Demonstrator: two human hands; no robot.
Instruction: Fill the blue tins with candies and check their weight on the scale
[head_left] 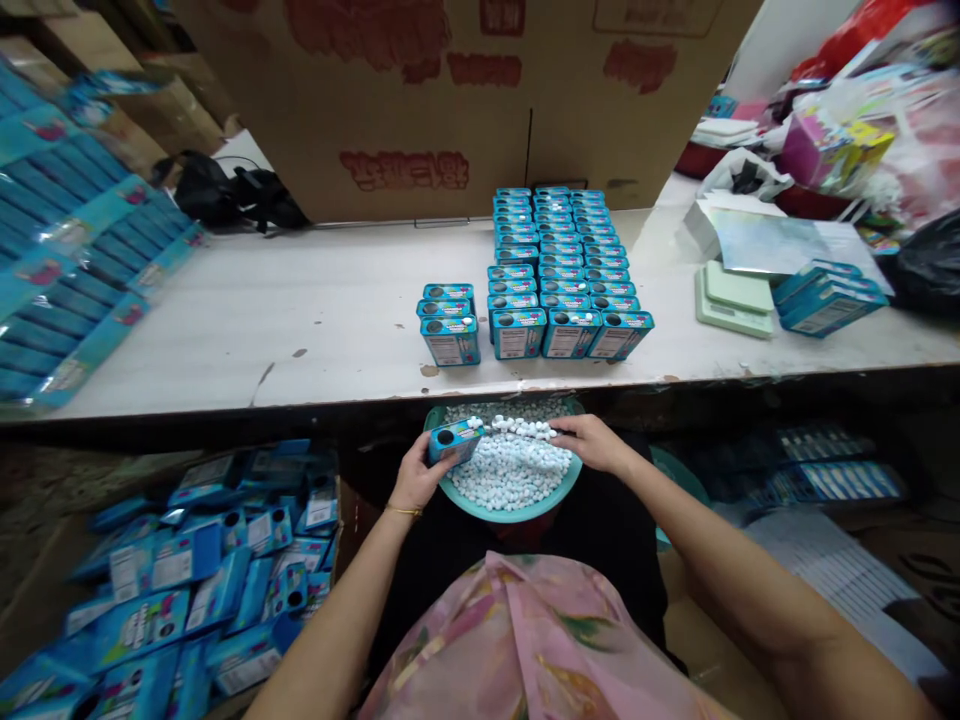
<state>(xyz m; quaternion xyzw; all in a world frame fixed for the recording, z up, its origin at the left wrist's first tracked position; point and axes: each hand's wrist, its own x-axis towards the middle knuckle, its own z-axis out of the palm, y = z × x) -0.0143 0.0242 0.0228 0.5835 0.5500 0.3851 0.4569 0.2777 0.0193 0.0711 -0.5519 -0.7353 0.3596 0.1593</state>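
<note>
My left hand (pixel 420 470) holds a small blue box (pixel 454 441), tilted over the left side of a teal basin (pixel 510 514) on my lap. The basin is full of small white pieces (pixel 510 470). Over its right side, my right hand (pixel 586 441) is closed on a scoop-like tool, mostly hidden, that bears a row of white pieces (pixel 521 427). The tool's left end is at the box's top, where a white piece shows near the opening.
Upright blue boxes stand in rows (pixel 555 265) on the white table (pixel 337 310), with a shorter row (pixel 450 340) to their left. A carton of blue boxes (pixel 217 570) is at lower left. A green scale (pixel 733 300) sits right; cardboard (pixel 480 120) stands behind.
</note>
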